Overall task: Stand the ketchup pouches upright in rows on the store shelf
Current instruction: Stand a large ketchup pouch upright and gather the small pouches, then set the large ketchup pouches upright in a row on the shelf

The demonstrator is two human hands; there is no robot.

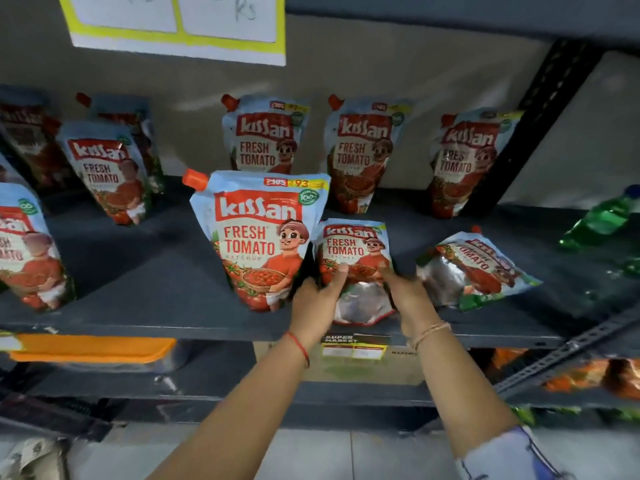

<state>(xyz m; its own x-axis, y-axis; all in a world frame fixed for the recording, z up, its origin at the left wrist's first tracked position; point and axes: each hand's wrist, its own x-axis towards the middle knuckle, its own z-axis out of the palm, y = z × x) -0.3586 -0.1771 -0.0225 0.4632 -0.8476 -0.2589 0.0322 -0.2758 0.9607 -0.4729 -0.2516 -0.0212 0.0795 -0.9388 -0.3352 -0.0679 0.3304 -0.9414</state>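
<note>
Both hands hold one ketchup pouch (353,252) at the front of the dark shelf (145,306); it leans back with its silver base toward me. My left hand (313,299) grips its lower left edge. My right hand (410,296) grips its lower right edge. A large pouch (258,237) stands upright just to the left, touching it. Another pouch (474,270) lies on its side to the right. Three pouches (265,135) (363,150) (464,161) stand along the back wall. Several more (107,171) stand at the left.
A green plastic bottle (604,216) lies on the shelf at the far right. A black slotted upright (540,109) rises at the back right. White price cards with yellow borders (180,26) hang overhead. A lower shelf holds orange packets (93,348) and a price label (353,348).
</note>
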